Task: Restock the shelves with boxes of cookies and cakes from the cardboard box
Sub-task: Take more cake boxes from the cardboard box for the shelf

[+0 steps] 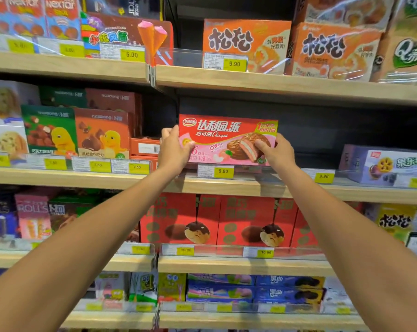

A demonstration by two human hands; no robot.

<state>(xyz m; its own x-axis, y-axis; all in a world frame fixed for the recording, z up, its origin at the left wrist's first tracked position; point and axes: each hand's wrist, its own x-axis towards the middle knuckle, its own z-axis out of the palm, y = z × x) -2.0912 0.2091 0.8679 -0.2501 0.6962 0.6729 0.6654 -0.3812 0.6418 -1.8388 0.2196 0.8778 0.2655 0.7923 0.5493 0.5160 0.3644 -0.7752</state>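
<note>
On the middle shelf (250, 185), right of the brown chocolate boxes (102, 133), the red pie box (226, 133) is held upright at the near edge, above a yellow price tag (223, 171). Its left end is gripped by the left hand (176, 149), fingers (167, 133) curled round the edge; its right end is pinched by the right hand (278, 153), thumb laid on the front. A light, stiff carton is judged, with faces easily dented, so the short ends are best held. Further right a purple box (382, 166) is seen.
</note>
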